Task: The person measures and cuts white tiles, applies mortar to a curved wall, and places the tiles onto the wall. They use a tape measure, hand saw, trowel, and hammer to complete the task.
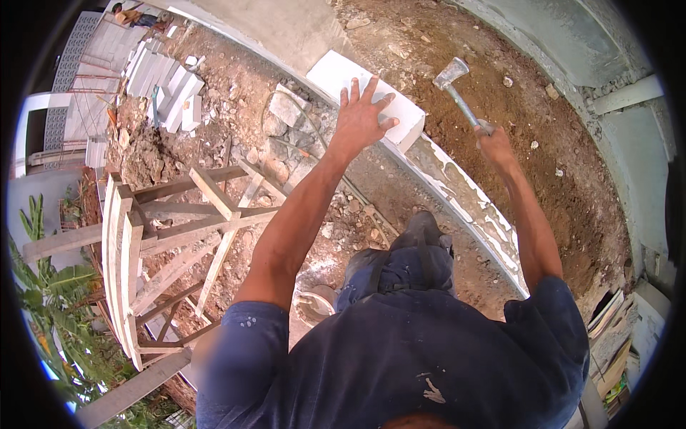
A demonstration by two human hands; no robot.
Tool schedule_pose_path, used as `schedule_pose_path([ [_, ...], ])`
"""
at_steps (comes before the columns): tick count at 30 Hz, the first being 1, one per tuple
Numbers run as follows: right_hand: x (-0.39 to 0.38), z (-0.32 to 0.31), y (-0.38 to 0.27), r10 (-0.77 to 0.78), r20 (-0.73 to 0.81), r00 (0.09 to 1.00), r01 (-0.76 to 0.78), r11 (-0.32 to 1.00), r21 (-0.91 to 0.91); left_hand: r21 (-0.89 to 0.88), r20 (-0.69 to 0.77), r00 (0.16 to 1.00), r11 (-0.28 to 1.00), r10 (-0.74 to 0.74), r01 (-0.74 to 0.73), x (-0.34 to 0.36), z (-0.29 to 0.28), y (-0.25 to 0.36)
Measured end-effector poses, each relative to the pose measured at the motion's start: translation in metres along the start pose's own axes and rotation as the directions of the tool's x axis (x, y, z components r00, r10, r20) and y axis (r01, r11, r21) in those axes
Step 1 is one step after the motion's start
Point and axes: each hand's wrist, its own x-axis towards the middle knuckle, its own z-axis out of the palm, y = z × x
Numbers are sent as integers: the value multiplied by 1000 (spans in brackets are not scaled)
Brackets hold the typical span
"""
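Observation:
A white rectangular block (405,114) lies along the top of a low, narrow wall (461,187), whose top nearer to me carries patchy grey and white mortar. My left hand (361,120) rests on the block's upper face with its fingers spread. To the right of the wall, my right hand (494,149) is wrapped round the handle of a hatchet (453,74). The hatchet's pale, dusty head points forward and left over brown soil, apart from the block. Its lower handle end is hidden by my fingers.
A wooden trestle frame (221,207) stands at the left. Several white blocks (171,93) are piled at the far left. A hose (350,187) and rubble (282,118) lie beside the wall, a bucket (314,304) near my legs. Another person (132,16) is far off, upper left.

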Motion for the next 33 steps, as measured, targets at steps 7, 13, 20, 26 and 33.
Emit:
schedule_pose_path([
  [7,22,44,28,123,329,936,-140,990,28,-69,432,887,974,-166,216,19,0,-13],
  [13,65,64,16,45,360,932,-101,985,137,-77,439,878,966,-190,247,18,-7,-12],
  [20,88,119,26,-50,439,897,-7,992,127,-118,443,878,959,-180,256,26,-12,-5],
  [26,83,96,14,34,368,929,-87,988,127,-134,407,898,962,-167,239,22,-10,-8],
  [33,64,84,34,17,471,882,-31,999,23,-75,430,885,969,-181,235,23,-10,-1],
])
